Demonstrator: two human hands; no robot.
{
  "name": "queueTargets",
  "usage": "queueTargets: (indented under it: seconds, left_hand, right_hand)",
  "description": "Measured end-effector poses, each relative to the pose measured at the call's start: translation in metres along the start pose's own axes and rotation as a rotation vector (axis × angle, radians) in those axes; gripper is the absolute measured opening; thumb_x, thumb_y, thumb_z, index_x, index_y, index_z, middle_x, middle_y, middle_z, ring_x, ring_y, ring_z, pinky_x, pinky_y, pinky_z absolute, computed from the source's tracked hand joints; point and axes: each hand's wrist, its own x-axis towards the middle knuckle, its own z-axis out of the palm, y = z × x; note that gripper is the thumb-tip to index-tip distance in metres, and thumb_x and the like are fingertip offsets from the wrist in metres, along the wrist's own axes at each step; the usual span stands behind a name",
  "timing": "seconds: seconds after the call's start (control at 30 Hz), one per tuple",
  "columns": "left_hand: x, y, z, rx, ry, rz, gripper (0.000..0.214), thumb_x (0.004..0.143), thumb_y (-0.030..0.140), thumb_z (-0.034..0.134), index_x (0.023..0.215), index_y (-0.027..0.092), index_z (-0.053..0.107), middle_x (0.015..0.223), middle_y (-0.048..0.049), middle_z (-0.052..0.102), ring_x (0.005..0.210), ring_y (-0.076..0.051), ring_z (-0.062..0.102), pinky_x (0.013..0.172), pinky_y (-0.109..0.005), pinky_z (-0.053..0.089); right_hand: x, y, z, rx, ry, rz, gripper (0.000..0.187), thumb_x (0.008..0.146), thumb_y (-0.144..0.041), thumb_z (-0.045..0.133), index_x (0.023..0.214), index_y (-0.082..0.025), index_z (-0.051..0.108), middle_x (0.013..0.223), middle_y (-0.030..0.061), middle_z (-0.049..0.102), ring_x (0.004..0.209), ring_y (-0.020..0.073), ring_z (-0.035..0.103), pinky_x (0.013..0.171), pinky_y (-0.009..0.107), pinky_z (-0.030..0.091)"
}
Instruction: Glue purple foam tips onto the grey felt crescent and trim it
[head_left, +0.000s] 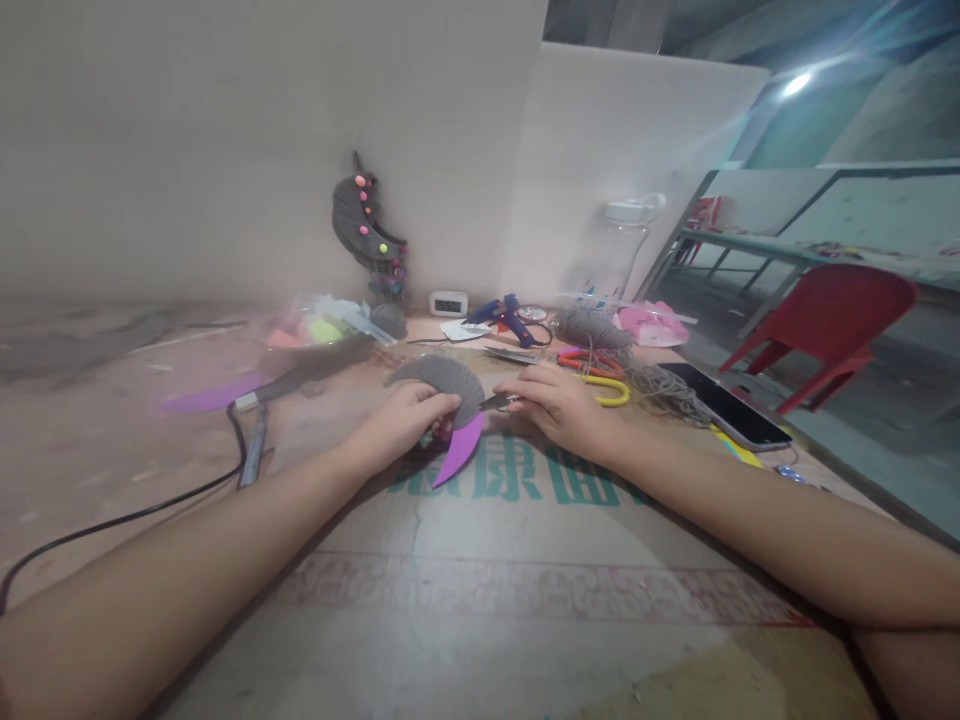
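A crescent shape [466, 446] with a bare purple lower tip sits between my two hands; its upper part is wound with grey yarn [451, 378]. My left hand [414, 415] grips the crescent at its inner curve, thumb on top of the wrapped part. At the crescent's right edge, my right hand [559, 405] pinches a small dark grey piece [499, 401], which looks like a bundle of yarn but is partly hidden by the fingers. Yellow-handled scissors [611, 391] lie just behind my right hand, beside red-handled scissors [592, 362].
Behind stand a blue glue gun [510, 320], a small clock [448, 303], a grey yarn ball [592, 330] and a clear bottle [622, 245]. A finished-looking crescent with pompoms [356, 220] leans on the wall. Right lies a phone [724, 405]; left, a black cable [150, 510] and purple crescent [214, 395].
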Motion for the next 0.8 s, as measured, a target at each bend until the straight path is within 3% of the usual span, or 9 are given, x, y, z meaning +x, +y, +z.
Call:
queueTargets:
  seconds: [0.33, 0.8]
  left_hand:
    - [-0.0005, 0.0018, -0.0011, 0.006, -0.025, 0.012, 0.035, 0.076, 0.040, 0.057, 0.049, 0.018, 0.055, 0.052, -0.0019, 0.056, 0.049, -0.013, 0.049, 0.051, -0.026, 0.037]
    - [0.0019, -0.0028, -0.0016, 0.034, -0.010, 0.049, 0.036, 0.077, 0.041, 0.056, 0.050, 0.018, 0.056, 0.051, -0.0016, 0.056, 0.051, -0.014, 0.051, 0.054, -0.027, 0.038]
  right_hand:
    - [-0.0001, 0.0024, 0.0018, 0.079, 0.024, 0.004, 0.024, 0.096, -0.027, 0.049, 0.106, -0.016, 0.069, 0.081, 0.0073, 0.065, 0.074, 0.0166, 0.056, 0.067, 0.029, 0.044]
    - [-0.0013, -0.0020, -0.0010, 0.099, 0.007, 0.040, 0.028, 0.097, -0.030, 0.047, 0.113, -0.016, 0.065, 0.090, 0.0099, 0.066, 0.084, 0.0192, 0.057, 0.075, 0.032, 0.047]
